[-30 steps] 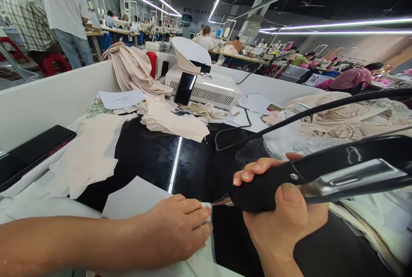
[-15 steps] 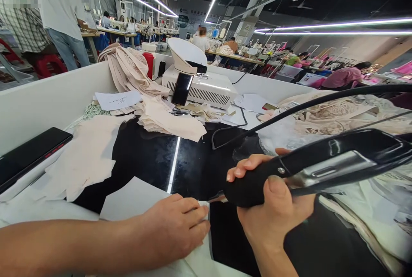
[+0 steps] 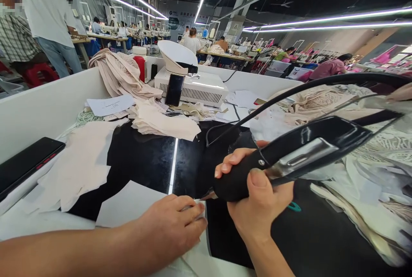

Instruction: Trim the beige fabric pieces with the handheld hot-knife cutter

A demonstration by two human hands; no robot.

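Note:
My right hand (image 3: 257,199) is wrapped round the black handle of a corded cutting tool (image 3: 299,154), its metal tip pointing left and down at the edge of a white fabric piece (image 3: 128,204). My left hand (image 3: 175,229) lies on that white fabric, fingers curled and pressing it down right beside the tool's tip. Both rest over a glossy black tabletop (image 3: 144,161). The tool's black cable (image 3: 289,94) arcs up to the right.
Beige fabric pieces (image 3: 83,161) lie at left, a folded stack (image 3: 161,122) behind. A white machine (image 3: 193,88) with a phone (image 3: 174,90) leaning on it stands at the back. A dark phone (image 3: 25,165) lies on the left ledge. Lace fabric (image 3: 370,148) is heaped at right. People work at far tables.
My right hand and the tool have shifted slightly left and up in the picture; the view has tilted a little. My left hand stays pressed on the white fabric.

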